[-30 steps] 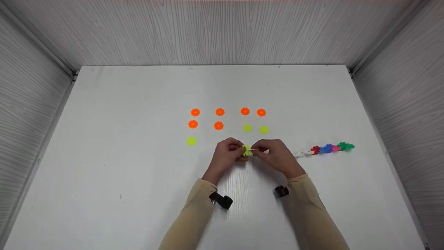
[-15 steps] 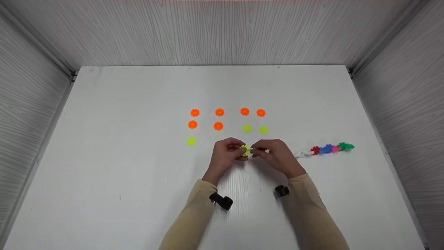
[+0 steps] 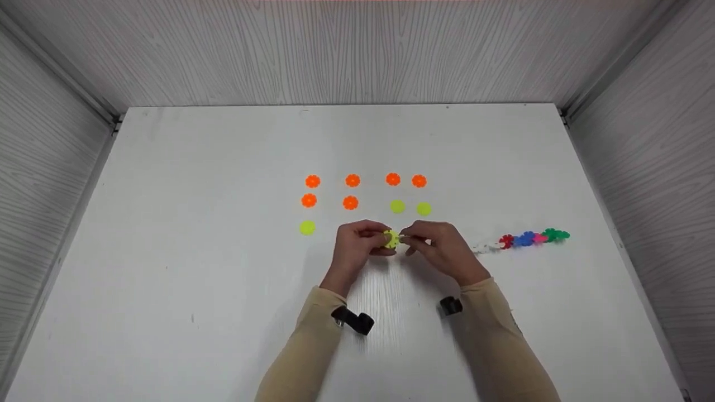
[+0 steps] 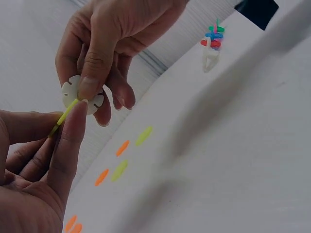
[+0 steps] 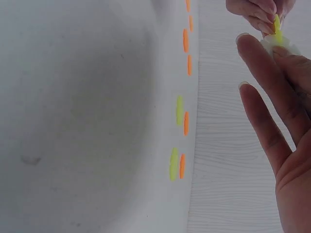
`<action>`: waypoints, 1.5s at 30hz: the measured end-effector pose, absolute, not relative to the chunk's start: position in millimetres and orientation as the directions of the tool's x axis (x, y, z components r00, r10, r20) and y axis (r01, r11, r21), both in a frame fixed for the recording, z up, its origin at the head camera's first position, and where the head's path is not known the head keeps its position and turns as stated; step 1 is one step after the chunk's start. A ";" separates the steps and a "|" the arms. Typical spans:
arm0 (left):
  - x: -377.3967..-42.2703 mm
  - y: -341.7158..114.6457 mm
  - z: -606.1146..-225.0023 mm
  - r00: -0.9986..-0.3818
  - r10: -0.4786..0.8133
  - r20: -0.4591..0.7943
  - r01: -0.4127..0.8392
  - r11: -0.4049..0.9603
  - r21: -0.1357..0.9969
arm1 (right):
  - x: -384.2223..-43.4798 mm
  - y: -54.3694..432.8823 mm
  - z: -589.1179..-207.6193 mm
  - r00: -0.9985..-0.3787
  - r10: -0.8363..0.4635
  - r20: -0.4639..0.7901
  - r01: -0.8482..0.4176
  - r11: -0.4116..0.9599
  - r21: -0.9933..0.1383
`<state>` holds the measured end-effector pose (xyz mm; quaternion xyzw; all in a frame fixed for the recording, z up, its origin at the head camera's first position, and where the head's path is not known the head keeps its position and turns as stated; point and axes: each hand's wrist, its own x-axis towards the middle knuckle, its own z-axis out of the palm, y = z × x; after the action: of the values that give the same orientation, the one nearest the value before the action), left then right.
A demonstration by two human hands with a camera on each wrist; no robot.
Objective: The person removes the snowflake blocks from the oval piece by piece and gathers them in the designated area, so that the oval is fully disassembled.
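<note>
My left hand (image 3: pixel 353 248) pinches a yellow snowflake-shaped plastic disc (image 3: pixel 392 239) with a notched rim. Facing it, my right hand (image 3: pixel 444 250) holds a white notched disc (image 4: pixel 71 91) between thumb and fingers. In the left wrist view the two discs meet edge to edge at a right angle, the yellow one seen side-on. Fingertips cover part of both discs. In the right wrist view, two fingers of the right hand extend away from the white disc (image 5: pixel 293 47).
Several orange discs (image 3: pixel 352 180) lie flat in two rows beyond the hands. Yellow discs (image 3: pixel 397 206) lie beside and below them, one at the left (image 3: pixel 307 227). On the right rests a joined chain of white, red, blue, pink and green discs (image 3: pixel 525 239). Panels enclose the white table.
Both hands have shifted slightly left, the left one a little more. The yellow disc has moved left with it. The discs on the table have stayed put.
</note>
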<state>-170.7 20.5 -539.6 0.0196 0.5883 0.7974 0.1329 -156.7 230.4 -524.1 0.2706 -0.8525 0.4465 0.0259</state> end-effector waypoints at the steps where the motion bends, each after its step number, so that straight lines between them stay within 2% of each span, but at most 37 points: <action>1: -172.1 17.2 -540.4 -0.965 0.222 -0.137 -0.200 -0.291 0.936 | -157.0 231.3 -524.0 -0.857 -0.435 0.277 -0.472 0.445 -0.761; 4: -178.1 3.6 -543.9 -0.975 0.166 -0.149 -0.196 -0.310 0.930 | -158.3 235.0 -525.0 -0.884 -0.407 0.231 -0.418 0.466 -0.780; 6: -182.5 -6.1 -544.7 -0.981 0.122 -0.154 -0.182 -0.264 0.947 | -159.5 236.4 -525.6 -0.905 -0.377 0.199 -0.376 0.487 -0.788; 12: -194.3 -26.9 -541.6 -0.976 0.028 -0.217 -0.215 0.061 0.975 | -164.3 231.9 -527.5 -0.949 -0.306 0.076 -0.243 0.556 -0.795; 17: -203.3 -33.4 -541.0 -0.975 -0.011 -0.222 -0.214 0.318 0.924 | -171.2 222.5 -529.4 -0.969 -0.236 -0.070 -0.079 0.568 -0.819; 20: -207.9 -34.5 -542.1 -0.977 -0.022 -0.212 -0.201 0.414 0.888 | -176.5 216.9 -532.2 -0.973 -0.197 -0.119 -0.014 0.568 -0.823; 29: -216.6 -37.3 -539.4 -0.971 -0.041 -0.237 -0.224 0.518 0.826 | -186.6 210.2 -535.5 -0.974 -0.074 -0.215 0.137 0.562 -0.816; 34: -216.2 -36.2 -537.2 -0.982 -0.027 -0.185 -0.169 0.556 0.814 | -189.5 208.6 -537.6 -0.966 -0.021 -0.256 0.206 0.530 -0.822; 40: -215.1 -32.6 -538.6 -0.991 -0.033 -0.129 -0.123 0.599 0.791 | -191.9 205.5 -542.1 -0.962 -0.001 -0.272 0.227 0.550 -0.804; 45: -215.1 -30.1 -541.2 -0.987 -0.035 -0.156 -0.144 0.614 0.776 | -193.0 204.8 -543.1 -0.963 0.008 -0.269 0.222 0.587 -0.778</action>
<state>-215.1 -30.1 -541.2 -0.0500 0.8962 0.4364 0.0627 -193.0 204.8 -543.1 -0.0651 -0.8828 0.4497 -0.1192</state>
